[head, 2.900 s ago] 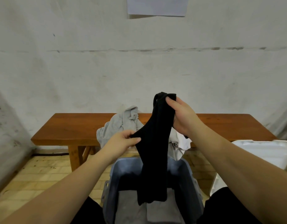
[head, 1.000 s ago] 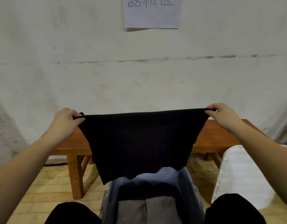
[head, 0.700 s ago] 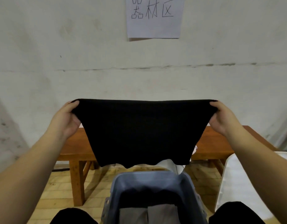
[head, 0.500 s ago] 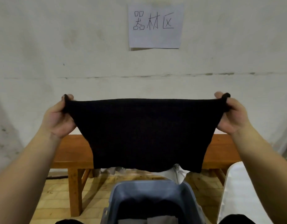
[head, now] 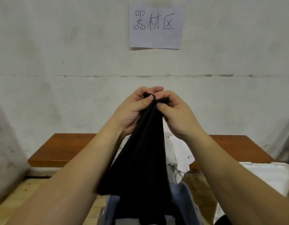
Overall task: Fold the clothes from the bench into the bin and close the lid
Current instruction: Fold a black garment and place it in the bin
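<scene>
Black garment [head: 140, 161]; blue-grey bin [head: 186, 200]; reddish-brown bench [head: 65, 148].

A brown wooden desk [head: 62, 147] stands against the white wall. It is long and flat, and it runs from left to right. A pile of white clothes [head: 177, 151] lies on the middle of the desk, and some of it hangs over the front edge. Under the desk is a yellow tiled floor [head: 18, 192]. A blue bin [head: 187, 202] stands on the floor, and a white lid [head: 264, 177] is on the right, by the desk's end.
</scene>
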The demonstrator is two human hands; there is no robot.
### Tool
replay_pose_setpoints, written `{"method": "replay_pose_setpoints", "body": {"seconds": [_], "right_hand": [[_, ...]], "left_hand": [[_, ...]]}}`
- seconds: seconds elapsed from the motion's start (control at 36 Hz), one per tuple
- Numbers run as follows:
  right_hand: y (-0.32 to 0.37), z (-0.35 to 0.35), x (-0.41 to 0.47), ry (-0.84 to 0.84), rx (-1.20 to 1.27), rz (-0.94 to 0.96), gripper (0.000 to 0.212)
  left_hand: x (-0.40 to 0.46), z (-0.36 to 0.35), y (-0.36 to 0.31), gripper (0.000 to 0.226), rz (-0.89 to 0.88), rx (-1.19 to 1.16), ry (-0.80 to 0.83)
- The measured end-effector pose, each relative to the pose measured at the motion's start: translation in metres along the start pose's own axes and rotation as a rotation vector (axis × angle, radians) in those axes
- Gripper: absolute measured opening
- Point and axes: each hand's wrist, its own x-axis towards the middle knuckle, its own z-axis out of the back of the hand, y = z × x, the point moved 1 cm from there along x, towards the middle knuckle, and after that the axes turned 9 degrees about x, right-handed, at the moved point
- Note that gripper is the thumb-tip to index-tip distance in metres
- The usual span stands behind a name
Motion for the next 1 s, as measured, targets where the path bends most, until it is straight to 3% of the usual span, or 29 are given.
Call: {"method": "replay_pose_setpoints", "body": {"seconds": [0.11, 0.19, 0.31, 0.39, 0.47, 0.56, 0.64, 0.67, 0.75, 0.81, 0.83, 0.92, 1.0], "right_hand": [[-0.001, 0.004, -0.002, 0.022, 0.029, 0.04, 0.021], [-0.001, 0.008, -0.002, 0.002, -0.03, 0.054, 0.022], [0.005, 0.008, -0.005, 0.088, -0.14, -0.033, 0.024], [0.008, 0.007, -0.006, 0.11, -0.186, -0.095, 0.025], [0.008, 0.008, -0.005, 0.044, -0.298, -0.085, 0.022], [0.007, 0.011, -0.005, -0.003, -0.392, -0.076, 0.018], [0.006, 0.021, -0.002, -0.07, -0.436, -0.09, 0.018], [0.004, 0.025, -0.001, -0.089, -0.447, -0.095, 0.018], [0.0, 0.034, 0.002, -0.137, -0.481, -0.105, 0.016], [-0.002, 0.039, 0.003, -0.16, -0.495, -0.11, 0.014], [-0.004, 0.042, 0.004, -0.168, -0.503, -0.116, 0.013], [-0.007, 0.057, 0.004, -0.169, -0.539, -0.143, 0.013], [-0.007, 0.077, 0.002, -0.143, -0.588, -0.185, 0.012]], "left_hand": [[-0.001, -0.003, 0.005, 0.03, 0.049, 0.062, -0.083], [-0.003, -0.001, 0.011, 0.047, 0.23, 0.094, -0.114], [-0.01, 0.002, 0.014, 0.05, 0.449, 0.046, -0.059], [-0.012, 0.009, 0.012, 0.048, 0.437, 0.108, -0.103], [-0.014, 0.016, 0.012, 0.067, 0.42, 0.311, -0.174], [-0.028, 0.015, 0.008, 0.062, 0.358, 0.513, -0.295], [-0.045, 0.023, 0.023, 0.071, 0.401, 0.612, -0.34], [-0.049, 0.026, 0.031, 0.064, 0.456, 0.638, -0.327], [-0.067, 0.033, 0.047, 0.011, 0.602, 0.881, -0.214], [-0.087, 0.023, 0.048, 0.041, 0.576, 1.101, -0.005], [-0.096, 0.023, 0.05, 0.04, 0.56, 1.192, 0.034], [-0.1, 0.042, 0.047, 0.006, 0.527, 1.366, -0.101], [-0.093, 0.059, 0.03, 0.01, 0.525, 1.373, -0.242]]}}
